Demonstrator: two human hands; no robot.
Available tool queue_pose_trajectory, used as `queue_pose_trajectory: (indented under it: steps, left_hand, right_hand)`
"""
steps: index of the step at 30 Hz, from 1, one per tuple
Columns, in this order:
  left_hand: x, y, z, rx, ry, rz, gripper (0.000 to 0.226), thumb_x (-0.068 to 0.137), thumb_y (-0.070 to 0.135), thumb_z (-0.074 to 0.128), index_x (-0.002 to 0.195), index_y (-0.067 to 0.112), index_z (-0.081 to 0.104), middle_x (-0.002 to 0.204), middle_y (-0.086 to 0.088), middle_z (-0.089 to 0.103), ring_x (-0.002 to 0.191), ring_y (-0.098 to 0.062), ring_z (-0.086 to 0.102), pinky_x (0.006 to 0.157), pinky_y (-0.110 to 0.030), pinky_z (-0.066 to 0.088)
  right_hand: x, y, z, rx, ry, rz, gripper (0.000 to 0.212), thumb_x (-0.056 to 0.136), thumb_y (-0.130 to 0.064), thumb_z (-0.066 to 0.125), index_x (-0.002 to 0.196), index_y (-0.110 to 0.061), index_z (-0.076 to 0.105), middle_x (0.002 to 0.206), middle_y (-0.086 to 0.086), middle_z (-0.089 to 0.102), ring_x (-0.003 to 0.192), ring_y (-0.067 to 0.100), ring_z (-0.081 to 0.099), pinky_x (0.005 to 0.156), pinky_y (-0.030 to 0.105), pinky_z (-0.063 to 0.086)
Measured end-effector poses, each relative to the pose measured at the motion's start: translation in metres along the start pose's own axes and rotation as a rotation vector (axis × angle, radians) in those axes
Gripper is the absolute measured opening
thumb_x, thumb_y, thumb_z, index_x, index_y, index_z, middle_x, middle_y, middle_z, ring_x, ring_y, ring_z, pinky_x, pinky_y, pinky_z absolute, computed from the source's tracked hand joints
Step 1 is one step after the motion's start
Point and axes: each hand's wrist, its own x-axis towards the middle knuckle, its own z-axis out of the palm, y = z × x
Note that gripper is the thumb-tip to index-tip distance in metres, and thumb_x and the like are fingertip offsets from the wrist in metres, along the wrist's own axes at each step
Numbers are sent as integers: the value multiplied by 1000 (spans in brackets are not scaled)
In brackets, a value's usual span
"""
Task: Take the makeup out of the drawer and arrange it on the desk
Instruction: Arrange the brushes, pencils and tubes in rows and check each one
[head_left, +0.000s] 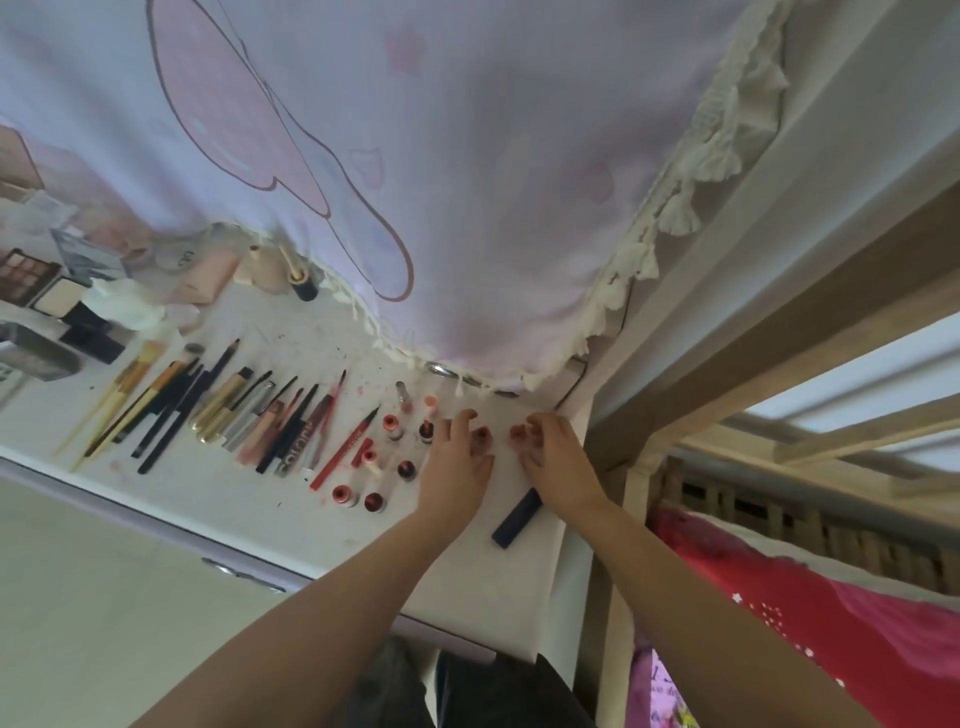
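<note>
now both hands work at the desk's (291, 525) right end: left hand (457, 462) pinches an upright lipstick (482, 435), right hand (553, 457) pinches another lipstick (518, 432). just beside the right wrist a dark tube (517, 518) lies flat, long axis diagonal, far end pointing up-right.

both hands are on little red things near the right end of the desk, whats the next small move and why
Probably set the two small red pieces down upright beside the standing red-topped bottles. The left hand pinches one and the right hand another, both just right of that cluster, where bare desk remains. The dark tube lying under the right wrist looks like the next item to straighten.
</note>
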Motion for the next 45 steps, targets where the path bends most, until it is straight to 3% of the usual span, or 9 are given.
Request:
queue_pose_trajectory:
  steps: [6,12,17,23,27,32,36,41,45]
  left_hand:
    - [-44,-14,-6,15,-86,-33,28,92,28,53,115,23,39,108,0,50,74,-4,51,60,-12,38]
    - [-64,1,7,511,-300,276,33,94,41,45,115,15,47,114,-3,48,106,-20,48,86,-30,43]
    - [-68,-10,-21,298,-427,206,19,95,33,45,106,17,49,102,-2,59,89,-18,56,73,-27,43]
    - [-72,-5,-98,195,-575,352,17,97,41,40,99,27,47,75,8,55,64,-10,51,59,-27,41]
    - [-80,4,-136,216,-640,445,16,98,40,38,95,26,45,74,8,50,62,-10,45,60,-30,38]
    - [-89,-5,-163,265,-640,509,13,99,36,37,92,30,45,74,9,50,61,-7,43,59,-24,36]
    - [-87,-27,-180,126,-514,385,10,100,29,39,93,29,47,74,8,53,62,-9,46,59,-19,37]
    - [-101,-14,-134,-20,-545,325,9,95,29,50,105,29,49,102,10,64,92,-2,61,80,-17,49]
    - [-93,-19,-103,42,-330,296,19,91,31,57,107,22,60,100,6,57,87,-6,56,83,-19,47]
  right_hand:
    - [-17,11,-12,-169,-91,274,25,99,-36,39,98,-12,48,101,10,61,81,21,56,69,30,44]
    - [-37,-20,13,-228,-104,337,20,94,-31,45,97,-12,40,91,9,59,78,24,55,61,31,41]
    - [-57,-40,7,110,-144,383,15,94,-26,46,88,-12,51,81,5,59,60,16,56,51,23,41]
    - [-81,-77,-36,314,-422,158,23,96,-33,48,87,-16,61,71,-4,62,54,6,55,50,19,44]
    - [-99,-108,-56,141,-503,-36,23,92,-35,55,97,-15,64,76,-2,66,59,6,55,54,18,45]
    - [-118,-126,-68,-122,-419,-185,20,94,-38,50,93,-21,61,75,-9,65,59,-1,55,61,16,44]
    - [-129,-100,-92,51,-267,-25,9,95,-31,51,91,-26,58,76,-12,67,65,1,61,61,12,42]
    - [-118,-82,-51,273,-279,95,10,94,-31,52,103,-26,54,97,-6,68,88,8,65,68,21,49]
    - [-110,-58,-22,219,24,143,12,90,-39,57,88,-28,61,88,-8,62,80,12,58,69,22,44]
